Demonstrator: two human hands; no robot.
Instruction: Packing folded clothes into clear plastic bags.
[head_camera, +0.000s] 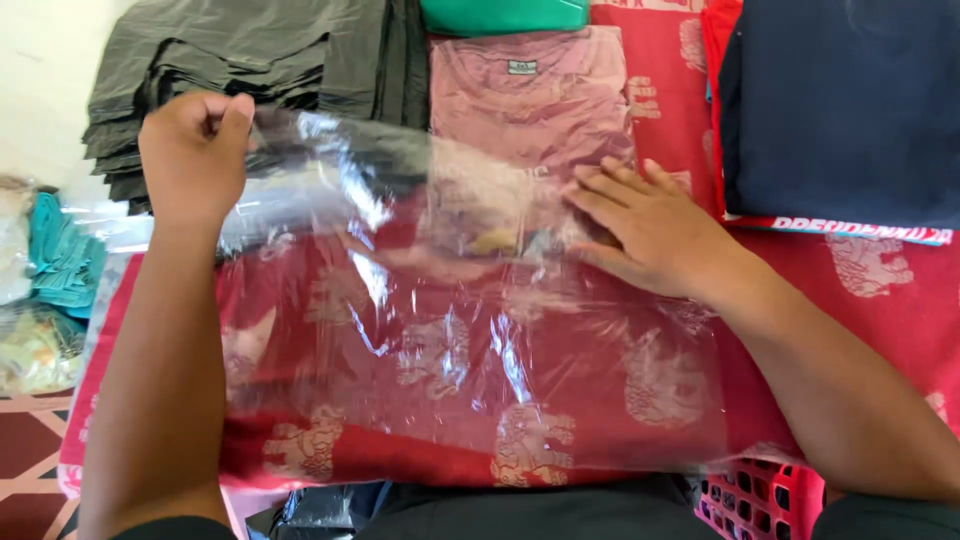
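1. A red cloth (880, 300) with pale elephant prints covers the tabletop.
2. A clear plastic bag (450, 330) lies on the cloth.
3. The left hand (195, 140) pinches the bag's far left corner, closed.
4. The right hand (650, 225) lies open and flat on the bag's far right part.
5. A maroon shirt (530, 95) lies just behind the bag; a grey shirt pile (250, 60) is left of it.

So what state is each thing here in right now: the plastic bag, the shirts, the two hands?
Clear plastic bag: lying flat on the red cloth, one corner lifted.
Left hand: closed, pinching the bag's upper corner.
Right hand: open, fingers flat, pressing on the bag.
Maroon shirt: folded, lying flat, partly under the bag.
Grey shirts: folded, stacked.
Navy garment: folded, lying flat.
Red cloth: spread out under everything.
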